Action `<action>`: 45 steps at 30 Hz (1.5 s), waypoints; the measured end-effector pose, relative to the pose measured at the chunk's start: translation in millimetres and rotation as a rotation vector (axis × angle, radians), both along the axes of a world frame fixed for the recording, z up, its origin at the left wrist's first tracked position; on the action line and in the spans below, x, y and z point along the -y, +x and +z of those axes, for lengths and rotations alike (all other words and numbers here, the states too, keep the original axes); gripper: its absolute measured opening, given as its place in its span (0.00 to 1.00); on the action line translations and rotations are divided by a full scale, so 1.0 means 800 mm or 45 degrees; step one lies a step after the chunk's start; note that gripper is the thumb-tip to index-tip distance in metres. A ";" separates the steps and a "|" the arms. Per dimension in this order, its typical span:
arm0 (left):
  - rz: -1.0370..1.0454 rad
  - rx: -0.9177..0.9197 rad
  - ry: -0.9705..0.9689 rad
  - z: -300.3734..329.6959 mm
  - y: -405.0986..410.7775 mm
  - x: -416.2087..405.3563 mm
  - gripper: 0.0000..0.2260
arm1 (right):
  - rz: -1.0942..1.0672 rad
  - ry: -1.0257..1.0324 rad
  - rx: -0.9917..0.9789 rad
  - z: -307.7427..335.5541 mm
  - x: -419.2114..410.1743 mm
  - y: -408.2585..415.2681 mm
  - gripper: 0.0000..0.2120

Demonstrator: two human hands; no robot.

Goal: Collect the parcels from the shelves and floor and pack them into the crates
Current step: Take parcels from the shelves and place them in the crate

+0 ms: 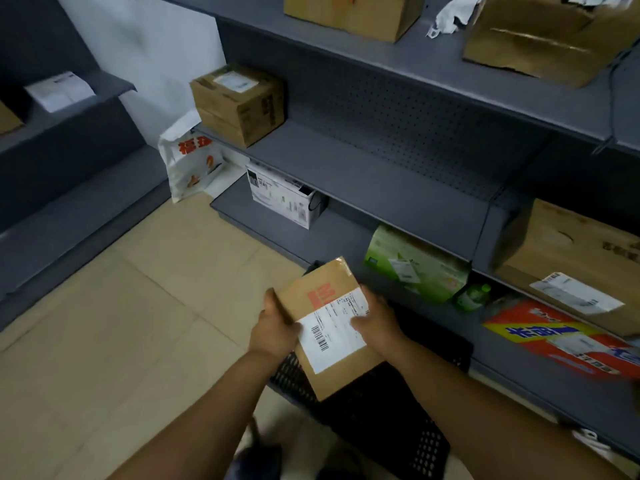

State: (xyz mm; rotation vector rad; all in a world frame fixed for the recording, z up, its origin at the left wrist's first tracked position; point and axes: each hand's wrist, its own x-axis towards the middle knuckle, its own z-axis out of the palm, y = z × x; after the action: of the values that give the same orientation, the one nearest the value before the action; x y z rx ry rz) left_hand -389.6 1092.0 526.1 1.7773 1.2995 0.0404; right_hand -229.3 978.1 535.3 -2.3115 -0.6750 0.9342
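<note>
Both hands, left hand [273, 327] and right hand [375, 322], clamp brown parcel [329, 327] by opposite edges, tilted above black crate [398, 420]. Tbh could snag crate rim, land crooked.

I'm looking into a parcel storeroom: grey metal shelving [381, 188] with a pegboard back lines the walls, labelled cardboard boxes [239, 102] sit on it, and a black plastic crate [415, 427] stands on the tiled floor [121, 323].
</note>
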 end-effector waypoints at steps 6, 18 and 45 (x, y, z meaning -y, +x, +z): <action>0.019 0.002 -0.135 -0.064 0.031 -0.077 0.38 | 0.048 -0.424 0.220 -0.056 -0.082 0.015 0.35; -0.063 0.006 -0.336 -0.291 0.075 -0.144 0.38 | 0.029 -0.423 0.299 -0.284 -0.171 0.040 0.38; -0.338 -0.180 -0.347 -0.765 0.116 -0.127 0.43 | 0.433 -0.424 0.382 -0.789 -0.168 0.089 0.41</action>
State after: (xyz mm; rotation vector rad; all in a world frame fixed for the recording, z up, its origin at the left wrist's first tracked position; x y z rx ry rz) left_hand -297.1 1193.2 -85.8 1.7227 1.0965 -0.3982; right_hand -158.1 1112.2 -95.7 -2.7196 -1.1405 0.9079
